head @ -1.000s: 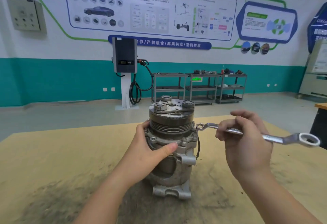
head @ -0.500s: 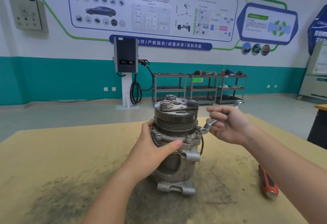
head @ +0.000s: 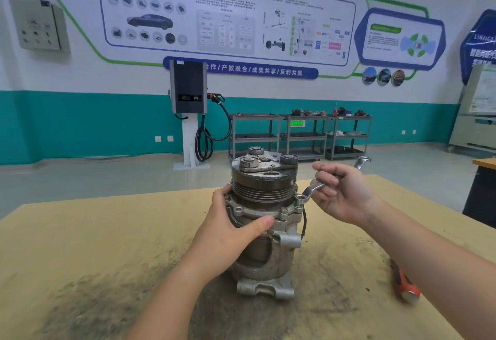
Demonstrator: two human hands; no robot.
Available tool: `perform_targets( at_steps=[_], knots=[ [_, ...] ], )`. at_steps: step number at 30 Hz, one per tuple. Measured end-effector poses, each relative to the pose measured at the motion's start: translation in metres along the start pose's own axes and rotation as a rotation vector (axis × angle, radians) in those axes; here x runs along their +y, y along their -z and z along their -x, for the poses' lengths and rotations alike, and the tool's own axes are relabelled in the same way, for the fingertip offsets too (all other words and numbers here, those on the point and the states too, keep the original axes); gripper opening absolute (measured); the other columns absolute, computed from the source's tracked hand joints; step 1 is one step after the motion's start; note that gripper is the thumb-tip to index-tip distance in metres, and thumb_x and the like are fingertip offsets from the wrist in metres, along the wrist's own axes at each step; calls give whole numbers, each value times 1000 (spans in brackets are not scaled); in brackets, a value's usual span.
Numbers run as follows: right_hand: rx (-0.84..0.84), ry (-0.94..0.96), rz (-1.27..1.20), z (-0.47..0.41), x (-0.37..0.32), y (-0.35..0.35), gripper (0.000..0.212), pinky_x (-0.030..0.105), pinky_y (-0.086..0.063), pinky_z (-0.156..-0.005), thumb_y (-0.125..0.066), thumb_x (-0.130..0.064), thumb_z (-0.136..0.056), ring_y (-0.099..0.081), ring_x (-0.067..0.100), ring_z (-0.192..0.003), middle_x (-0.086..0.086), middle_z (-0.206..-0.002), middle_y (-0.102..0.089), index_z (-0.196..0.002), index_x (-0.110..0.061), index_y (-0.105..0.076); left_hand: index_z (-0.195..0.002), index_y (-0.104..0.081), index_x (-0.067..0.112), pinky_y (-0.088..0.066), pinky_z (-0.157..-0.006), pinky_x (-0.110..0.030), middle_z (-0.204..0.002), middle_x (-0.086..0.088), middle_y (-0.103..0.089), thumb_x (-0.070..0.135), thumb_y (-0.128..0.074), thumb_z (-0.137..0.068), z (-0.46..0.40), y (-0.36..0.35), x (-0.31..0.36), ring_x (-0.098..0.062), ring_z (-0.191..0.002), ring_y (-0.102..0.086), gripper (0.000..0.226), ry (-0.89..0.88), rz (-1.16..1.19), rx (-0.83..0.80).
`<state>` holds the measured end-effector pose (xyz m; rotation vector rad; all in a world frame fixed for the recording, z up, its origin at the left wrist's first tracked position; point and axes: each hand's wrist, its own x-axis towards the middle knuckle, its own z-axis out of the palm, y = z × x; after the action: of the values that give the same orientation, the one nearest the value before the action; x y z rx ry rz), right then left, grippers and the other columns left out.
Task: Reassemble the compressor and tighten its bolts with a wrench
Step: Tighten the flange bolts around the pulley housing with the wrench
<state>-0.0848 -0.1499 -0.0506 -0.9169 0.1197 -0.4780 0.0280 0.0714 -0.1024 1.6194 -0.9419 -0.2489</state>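
A grey metal compressor (head: 264, 186) stands upright on the wooden table (head: 80, 237), pulley end up. My left hand (head: 230, 235) is wrapped around its body below the flange, thumb across the front. My right hand (head: 341, 194) grips the shaft of a silver ring wrench (head: 312, 189). The wrench's ring end sits on a flange bolt (head: 301, 198) at the compressor's right side; its other end sticks out past my fingers at the far right.
A red-handled tool (head: 404, 283) lies on the table at the right, by my right forearm. Dark grime covers the tabletop around the compressor. Metal shelf carts (head: 300, 138) and a wall charger (head: 188, 90) stand far behind.
My right hand has swung the wrench from pointing right, clear of the compressor, round toward the back, and its ring end now sits on the right flange bolt. The left hand keeps its hold.
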Motion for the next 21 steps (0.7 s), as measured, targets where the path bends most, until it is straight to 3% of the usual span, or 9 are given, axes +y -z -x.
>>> perform_targets(
  at_steps=[4, 11, 18, 21],
  knots=[
    [-10, -16, -3, -3, 1, -4, 10, 20, -30, -32, -40, -7, -83, -32, 11, -31, -4, -41, -35, -82, -8, -50, -131, -28, 52, -44, -93, -19, -119, 35, -56, 77, -76, -48, 1, -1, 1, 16, -108, -55, 99, -2, 22, 5],
    [-55, -153, 82, -10, -4, -14, 18, 19, -26, -29, -39, -6, -83, -29, 9, -31, -4, -40, -32, -74, -9, -54, -128, -27, 54, -42, -87, -14, -119, 36, -55, 77, -76, -49, 2, -2, 2, 20, -105, -53, 96, -11, 27, 12],
    [98, 87, -74, 12, 17, -1, 8, 18, -27, -32, -41, -7, -80, -29, 10, -32, -4, -44, -35, -81, -10, -48, -123, -28, 58, -41, -81, -10, -116, 38, -56, 77, -75, -48, 1, -2, 0, 22, -103, -53, 91, -14, 25, 19],
    [164, 215, -61, 25, 21, 1, 15, 22, -33, -36, -36, -6, -90, -33, 14, -36, 0, -49, -40, -83, -9, -48, -126, -28, 56, -41, -81, -9, -117, 37, -55, 78, -75, -47, 0, -3, -1, 22, -103, -53, 95, -13, 31, 18]
  ],
)
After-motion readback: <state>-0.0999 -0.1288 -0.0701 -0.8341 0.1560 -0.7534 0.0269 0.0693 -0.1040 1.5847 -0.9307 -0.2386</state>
